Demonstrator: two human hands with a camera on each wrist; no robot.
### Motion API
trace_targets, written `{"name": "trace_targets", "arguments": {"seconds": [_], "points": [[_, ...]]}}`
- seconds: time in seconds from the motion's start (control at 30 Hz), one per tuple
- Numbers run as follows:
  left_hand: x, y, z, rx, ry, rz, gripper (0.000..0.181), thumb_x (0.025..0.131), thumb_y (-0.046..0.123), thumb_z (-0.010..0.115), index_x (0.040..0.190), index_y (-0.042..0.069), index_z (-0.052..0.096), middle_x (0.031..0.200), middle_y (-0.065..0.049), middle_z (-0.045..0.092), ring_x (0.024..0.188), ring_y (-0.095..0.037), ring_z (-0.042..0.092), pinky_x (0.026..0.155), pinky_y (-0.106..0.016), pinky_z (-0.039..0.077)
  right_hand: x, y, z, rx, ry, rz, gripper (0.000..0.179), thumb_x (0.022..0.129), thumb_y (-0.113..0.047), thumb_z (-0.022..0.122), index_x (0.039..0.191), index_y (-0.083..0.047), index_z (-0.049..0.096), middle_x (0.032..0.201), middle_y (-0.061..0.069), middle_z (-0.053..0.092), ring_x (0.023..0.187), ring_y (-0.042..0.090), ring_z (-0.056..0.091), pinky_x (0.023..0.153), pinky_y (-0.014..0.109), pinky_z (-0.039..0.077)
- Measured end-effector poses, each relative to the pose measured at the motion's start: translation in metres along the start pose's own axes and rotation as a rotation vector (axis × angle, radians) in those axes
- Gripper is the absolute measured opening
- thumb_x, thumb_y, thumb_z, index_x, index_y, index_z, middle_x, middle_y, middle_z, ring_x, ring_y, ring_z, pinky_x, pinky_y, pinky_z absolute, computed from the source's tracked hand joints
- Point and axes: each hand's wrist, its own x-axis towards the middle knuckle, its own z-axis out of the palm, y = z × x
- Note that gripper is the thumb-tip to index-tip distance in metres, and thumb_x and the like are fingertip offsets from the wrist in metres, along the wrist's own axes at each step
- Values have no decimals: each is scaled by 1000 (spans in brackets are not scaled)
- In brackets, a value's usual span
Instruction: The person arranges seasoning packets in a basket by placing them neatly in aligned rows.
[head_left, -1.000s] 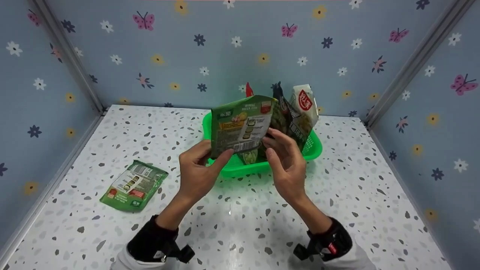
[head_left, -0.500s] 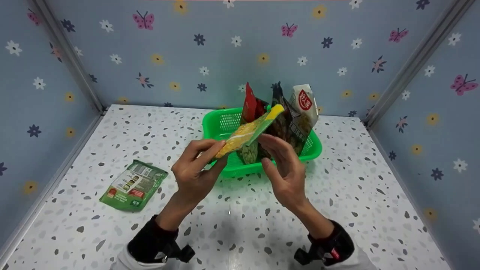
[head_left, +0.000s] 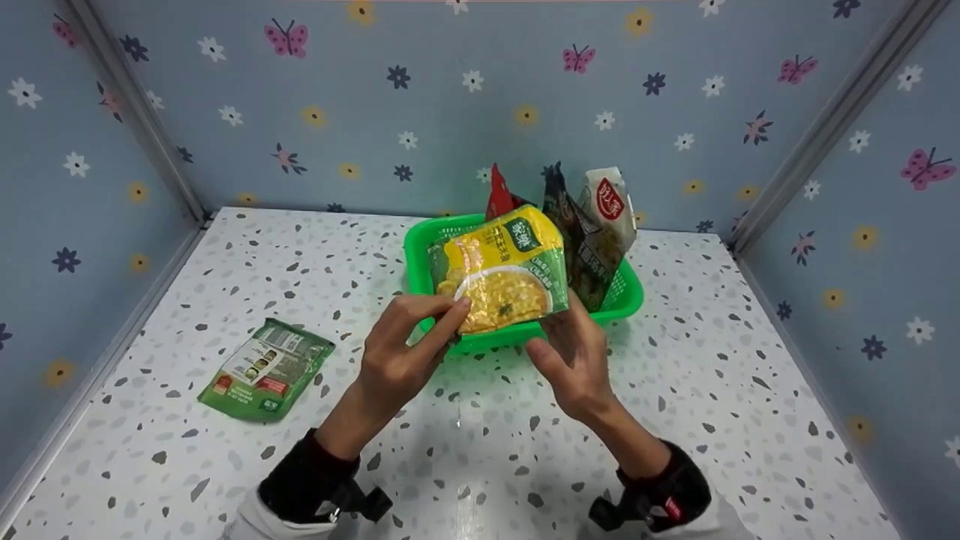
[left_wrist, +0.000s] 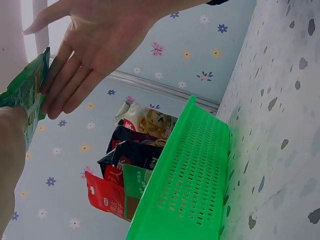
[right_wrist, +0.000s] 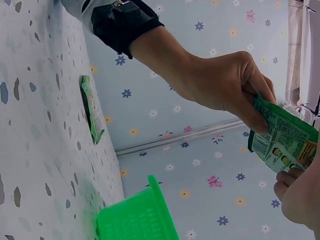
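Note:
My left hand (head_left: 401, 358) pinches a yellow and green soup packet (head_left: 504, 262) by its lower left corner, thumb on the front. A bowl of yellow soup is printed on that front. The packet is held up over the green plastic basket (head_left: 630, 304). At its lower right edge is my right hand (head_left: 576, 364); the left wrist view shows that right hand (left_wrist: 102, 42) with fingers straight, touching the packet. The packet's green back (right_wrist: 285, 137) faces the right wrist camera. Another green packet (head_left: 266, 370) lies flat on the table to the left.
Upright in the basket stand a red packet (head_left: 501, 196), a dark packet (head_left: 559, 199) and a white packet (head_left: 609, 199) with a red logo. The speckled white table (head_left: 465, 442) is enclosed by flower-patterned blue panels (head_left: 465, 97) at the back and sides.
The soup packet has been turned over: its green back faced up, then it stood edge-on, and now its yellow front shows. My left hand has shifted its hold. The packet on the table has not moved.

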Motion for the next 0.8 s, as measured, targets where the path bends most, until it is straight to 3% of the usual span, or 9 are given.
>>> {"name": "trace_targets", "arguments": {"seconds": [0.1, 0.2, 0.33, 0.4, 0.53, 0.6, 0.8], "points": [[-2, -2, 2, 20, -1, 57, 20, 108, 1, 73, 125, -4, 83, 113, -19, 76, 97, -28, 72, 83, -34, 63, 1, -3, -1, -15, 46, 44, 67, 103, -12, 59, 164, 13, 43, 148, 22, 68, 131, 14, 73, 112, 30, 60], [-5, -4, 5, 62, -11, 118, 20, 107, -1, 73, 125, -4, 83, 113, -18, 77, 95, -27, 72, 83, -33, 64, 4, -7, -2, -15, 97, 102, 53, 108, -9, 54, 156, 14, 52, 130, 8, 74, 110, 12, 75, 94, 28, 64], [-10, -5, 8, 137, -34, 183, 21, 107, -1, 74, 125, -2, 84, 113, -15, 78, 95, -25, 72, 85, -30, 65, 7, -10, -2, 58, 134, 181, 41, 115, -10, 50, 145, 16, 60, 112, 3, 74, 99, 12, 74, 89, 28, 66], [-12, -5, 10, 155, -46, 204, 21, 107, 0, 74, 126, -1, 84, 114, -14, 79, 96, -24, 73, 86, -29, 66, 8, -10, -2, 51, 148, 211, 37, 116, -11, 51, 138, 16, 65, 98, 3, 71, 88, 11, 71, 81, 26, 64], [-15, -4, 11, 146, -62, 221, 22, 107, 0, 74, 127, -1, 83, 115, -14, 80, 97, -23, 73, 88, -28, 65, 8, -9, -3, -94, 187, 243, 28, 115, -13, 58, 119, 9, 75, 72, -2, 53, 65, 7, 51, 61, 22, 47], [-16, -4, 12, 136, -65, 219, 22, 107, 0, 74, 127, -1, 83, 114, -13, 79, 97, -23, 73, 89, -28, 65, 8, -8, -4, -140, 205, 246, 25, 115, -13, 60, 113, 6, 77, 67, -4, 47, 60, 7, 44, 57, 23, 40], [-17, -5, 14, 113, -50, 210, 21, 108, 2, 73, 126, 0, 84, 110, -13, 78, 95, -23, 71, 86, -29, 65, 6, -7, -3, -172, 234, 229, 24, 114, -9, 61, 104, 6, 77, 65, -6, 43, 57, 6, 41, 55, 22, 36]]}}
